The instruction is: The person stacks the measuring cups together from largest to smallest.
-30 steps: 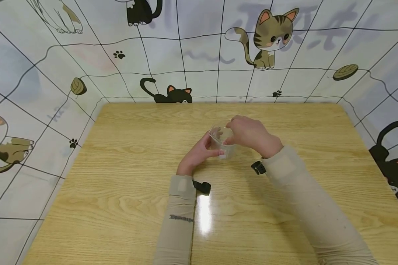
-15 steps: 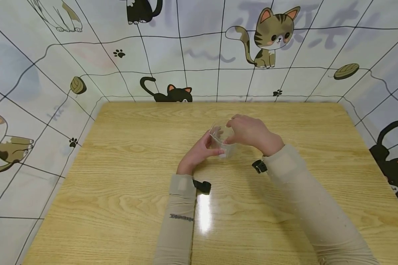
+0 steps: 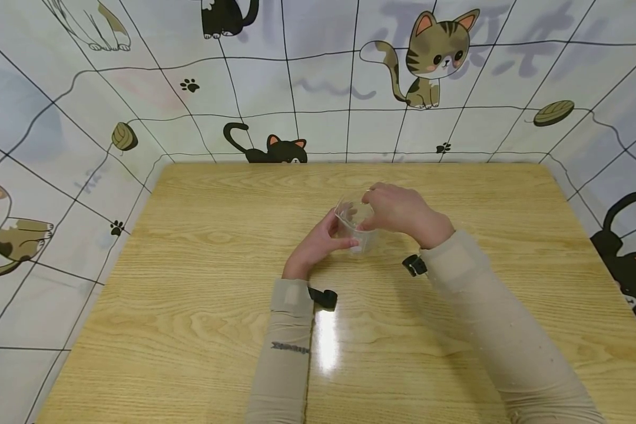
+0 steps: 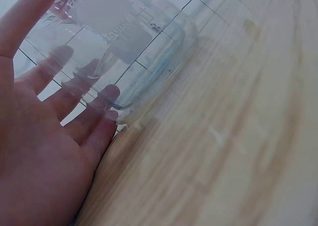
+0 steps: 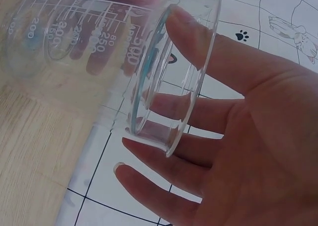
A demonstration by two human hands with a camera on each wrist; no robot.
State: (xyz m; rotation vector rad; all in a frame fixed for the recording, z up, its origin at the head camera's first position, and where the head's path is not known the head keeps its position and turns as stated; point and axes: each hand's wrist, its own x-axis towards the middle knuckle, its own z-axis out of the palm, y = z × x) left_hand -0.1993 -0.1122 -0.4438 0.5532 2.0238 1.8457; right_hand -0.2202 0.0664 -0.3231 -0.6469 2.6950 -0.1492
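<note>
My left hand (image 3: 318,244) grips a clear measuring cup (image 3: 364,238) from its left side, thumb in front and fingers behind. White graduation marks and numbers run along its wall in the right wrist view. The cup's base is close over the table in the left wrist view. At its mouth, my right hand (image 3: 400,215) pinches a clear round lid-like piece (image 5: 156,139) with a bluish ring, thumb on one side and fingers on the other. This piece lines up with the cup's rim; in the head view the right hand mostly hides it.
The wood-grain table (image 3: 201,306) reaches back to a white wall sheet (image 3: 323,88) printed with cats, paw prints and grid lines. Similar sheets stand at the left and right sides. A black strap (image 3: 323,298) shows at the left wrist, another black strap piece (image 3: 414,265) at the right.
Both hands and the cup stay almost in place. The right hand and sleeve have shifted very slightly; the view has tilted a touch.
</note>
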